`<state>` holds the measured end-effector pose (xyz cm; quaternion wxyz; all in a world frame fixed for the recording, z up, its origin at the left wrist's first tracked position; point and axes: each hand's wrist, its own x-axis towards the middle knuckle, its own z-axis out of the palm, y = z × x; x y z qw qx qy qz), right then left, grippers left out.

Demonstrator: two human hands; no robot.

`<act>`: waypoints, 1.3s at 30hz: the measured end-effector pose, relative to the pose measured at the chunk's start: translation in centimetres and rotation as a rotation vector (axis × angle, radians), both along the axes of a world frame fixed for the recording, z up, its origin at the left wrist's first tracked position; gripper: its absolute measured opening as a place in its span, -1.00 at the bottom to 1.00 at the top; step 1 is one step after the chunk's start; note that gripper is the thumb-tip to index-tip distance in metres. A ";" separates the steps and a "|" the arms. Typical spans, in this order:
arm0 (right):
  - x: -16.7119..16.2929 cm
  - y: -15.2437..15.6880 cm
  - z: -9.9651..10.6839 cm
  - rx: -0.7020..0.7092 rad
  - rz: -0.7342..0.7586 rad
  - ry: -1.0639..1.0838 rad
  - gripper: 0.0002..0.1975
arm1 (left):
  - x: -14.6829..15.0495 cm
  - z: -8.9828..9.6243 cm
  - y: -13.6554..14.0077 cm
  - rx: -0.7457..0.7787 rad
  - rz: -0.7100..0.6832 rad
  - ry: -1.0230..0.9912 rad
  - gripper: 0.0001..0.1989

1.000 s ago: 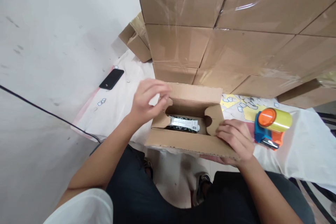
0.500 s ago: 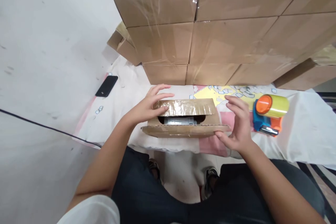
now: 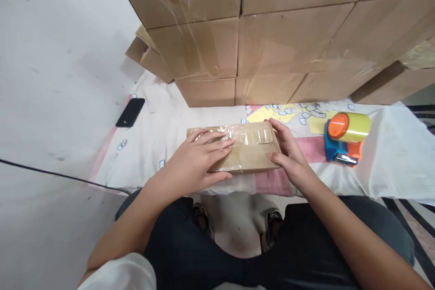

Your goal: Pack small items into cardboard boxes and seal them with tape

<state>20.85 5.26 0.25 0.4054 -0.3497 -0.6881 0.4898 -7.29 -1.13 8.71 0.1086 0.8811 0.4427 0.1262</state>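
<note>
A small brown cardboard box [image 3: 251,152] lies in front of me with its top flaps folded down and shiny tape along the far part. My left hand [image 3: 200,156] rests flat on the left part of its top, fingers stretched out over the flaps. At the right end, my right hand [image 3: 290,152] grips the box, thumb on the top near the close corner and fingers round the far corner. The inside of the box is hidden now.
An orange, blue and yellow tape dispenser [image 3: 346,138] sits to the right. A black phone [image 3: 130,112] lies at the left. Stacked taped cartons [image 3: 272,45] rise behind the box on the cloth-covered surface [image 3: 163,118]. A black cable [image 3: 61,175] runs along the left wall.
The near flap has come down over the opening, covering the contents. My left hand has moved flat onto the top, and my right hand has closed round the right end.
</note>
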 end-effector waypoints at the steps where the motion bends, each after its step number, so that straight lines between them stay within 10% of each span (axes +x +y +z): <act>1: -0.1 -0.1 -0.1 0.003 0.002 -0.003 -0.29 | 0.5 -0.2 -0.3 0.034 -0.002 0.022 -0.52; 6: -0.3 -0.9 0.6 0.184 -0.131 -0.134 -0.34 | 0.7 -1.0 -0.1 0.080 0.000 0.018 -0.59; 11: 5.5 1.0 3.1 0.640 -0.623 -0.322 -0.39 | 0.3 -0.7 0.4 0.108 -0.017 -0.002 -0.58; 16: 15.3 5.9 0.5 0.358 -1.052 -0.275 -0.24 | 0.9 -0.7 0.2 0.111 -0.056 0.043 -0.60; 19: 18.3 7.1 -1.7 -0.165 -0.870 -0.221 -0.51 | 1.1 -0.8 0.1 0.129 -0.076 0.061 -0.61; 22: 18.9 6.5 -2.2 -0.325 -0.638 -0.218 -0.68 | 1.0 -1.0 0.6 0.184 -0.157 0.030 -0.64; 34: 11.9 0.4 -1.4 -0.234 -0.371 -0.217 -0.70 | 4.6 0.0 -0.8 0.422 -0.420 -0.172 -0.81; 39: 8.8 -1.9 -1.7 0.022 -0.246 -0.337 -0.84 | 10.8 -5.0 -3.4 0.279 -0.549 -0.368 -0.86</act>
